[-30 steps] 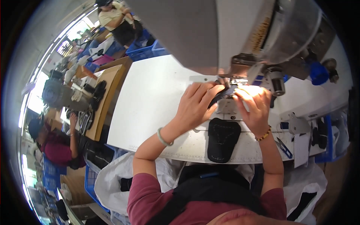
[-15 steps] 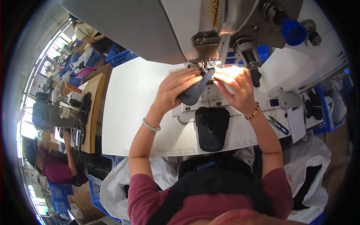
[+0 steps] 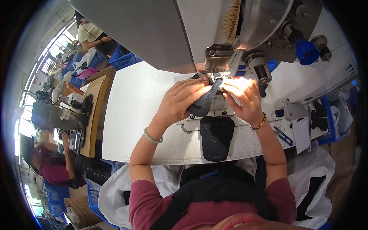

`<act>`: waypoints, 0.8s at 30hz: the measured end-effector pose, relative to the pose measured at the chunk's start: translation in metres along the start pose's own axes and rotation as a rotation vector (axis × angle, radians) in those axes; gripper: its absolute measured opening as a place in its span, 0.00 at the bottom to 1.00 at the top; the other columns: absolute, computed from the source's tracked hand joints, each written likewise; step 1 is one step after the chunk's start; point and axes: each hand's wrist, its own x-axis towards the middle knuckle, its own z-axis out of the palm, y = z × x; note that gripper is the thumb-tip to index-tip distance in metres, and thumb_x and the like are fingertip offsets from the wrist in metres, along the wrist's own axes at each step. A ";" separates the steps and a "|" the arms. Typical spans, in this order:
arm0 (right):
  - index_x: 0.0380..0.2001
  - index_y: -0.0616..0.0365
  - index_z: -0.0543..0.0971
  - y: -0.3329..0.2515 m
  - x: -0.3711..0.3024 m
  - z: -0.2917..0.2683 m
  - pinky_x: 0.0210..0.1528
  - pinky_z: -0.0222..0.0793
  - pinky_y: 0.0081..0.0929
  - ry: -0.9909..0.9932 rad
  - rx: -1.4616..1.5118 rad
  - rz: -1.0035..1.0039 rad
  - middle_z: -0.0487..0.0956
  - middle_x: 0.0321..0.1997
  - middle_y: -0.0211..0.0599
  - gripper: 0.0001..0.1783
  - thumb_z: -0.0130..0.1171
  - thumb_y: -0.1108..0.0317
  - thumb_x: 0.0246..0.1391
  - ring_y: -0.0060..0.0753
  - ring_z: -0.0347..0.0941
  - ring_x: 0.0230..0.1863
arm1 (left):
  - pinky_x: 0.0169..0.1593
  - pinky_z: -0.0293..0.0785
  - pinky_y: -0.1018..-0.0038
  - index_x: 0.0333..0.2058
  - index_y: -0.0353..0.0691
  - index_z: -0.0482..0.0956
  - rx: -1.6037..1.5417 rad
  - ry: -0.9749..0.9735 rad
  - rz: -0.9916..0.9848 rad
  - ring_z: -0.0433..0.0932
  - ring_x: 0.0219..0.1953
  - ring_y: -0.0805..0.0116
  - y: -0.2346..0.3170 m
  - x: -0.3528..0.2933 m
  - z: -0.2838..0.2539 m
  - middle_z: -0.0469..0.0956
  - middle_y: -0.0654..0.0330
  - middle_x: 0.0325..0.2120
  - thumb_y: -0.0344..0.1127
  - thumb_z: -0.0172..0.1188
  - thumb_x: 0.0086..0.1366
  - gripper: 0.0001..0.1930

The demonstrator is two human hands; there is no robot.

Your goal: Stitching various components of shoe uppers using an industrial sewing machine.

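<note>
L hand point(image 3: 176, 100) grips dark mesh piece point(image 3: 209, 100) just to its R, angled steeper vs. a sec ago, R hand point(image 3: 245, 100) by far end, can't tell grip (glare), so prob. being steered thru machine point(image 3: 153, 30).

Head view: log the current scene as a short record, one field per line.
Left hand: fingers on the left part of a dark grey, curved, woven-textured fabric piece; grip closure hidden
Right hand: fingertips at that piece's right edge; glare hides exact contact
Machine: bulky grey metal sewing head, its working end over the piece's far end
White flat table: black tapered fabric pad with white outline, nearest the person
Right side: blue-handled snips on the table
Background, left: co-worker in maroon top, another in pale yellow top
</note>
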 end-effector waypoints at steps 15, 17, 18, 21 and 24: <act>0.41 0.51 0.77 -0.019 -0.003 0.008 0.43 0.62 0.25 -0.018 -0.019 -0.027 0.75 0.43 0.22 0.19 0.63 0.69 0.42 0.24 0.70 0.39 | 0.53 0.67 0.65 0.48 0.31 0.70 0.186 -0.069 -0.070 0.71 0.49 0.57 0.035 0.006 -0.003 0.71 0.52 0.45 0.24 0.57 0.45 0.26; 0.41 0.51 0.77 -0.019 -0.002 0.007 0.43 0.62 0.27 -0.008 -0.002 -0.029 0.75 0.43 0.23 0.19 0.63 0.70 0.41 0.25 0.70 0.39 | 0.53 0.66 0.65 0.48 0.30 0.70 0.171 -0.085 -0.111 0.71 0.50 0.57 0.040 0.008 -0.003 0.70 0.51 0.46 0.23 0.56 0.45 0.26; 0.40 0.52 0.77 -0.019 -0.002 0.007 0.44 0.62 0.28 0.002 0.015 -0.022 0.75 0.42 0.24 0.19 0.63 0.71 0.40 0.26 0.70 0.39 | 0.53 0.66 0.65 0.48 0.30 0.70 0.175 -0.080 -0.112 0.71 0.50 0.57 0.043 0.008 -0.001 0.70 0.51 0.46 0.23 0.56 0.45 0.26; 0.40 0.53 0.76 -0.017 -0.004 0.002 0.44 0.63 0.30 -0.025 0.075 -0.011 0.75 0.42 0.26 0.19 0.62 0.73 0.39 0.29 0.71 0.40 | 0.53 0.66 0.65 0.47 0.28 0.70 0.253 -0.078 -0.156 0.71 0.50 0.55 0.056 0.011 0.007 0.70 0.50 0.45 0.23 0.54 0.46 0.24; 0.39 0.54 0.76 -0.011 -0.004 0.000 0.44 0.63 0.31 -0.021 0.113 -0.021 0.75 0.43 0.26 0.18 0.61 0.74 0.39 0.30 0.71 0.40 | 0.52 0.66 0.65 0.45 0.25 0.70 0.342 -0.042 -0.242 0.71 0.48 0.53 0.070 0.015 0.013 0.70 0.48 0.42 0.23 0.52 0.49 0.21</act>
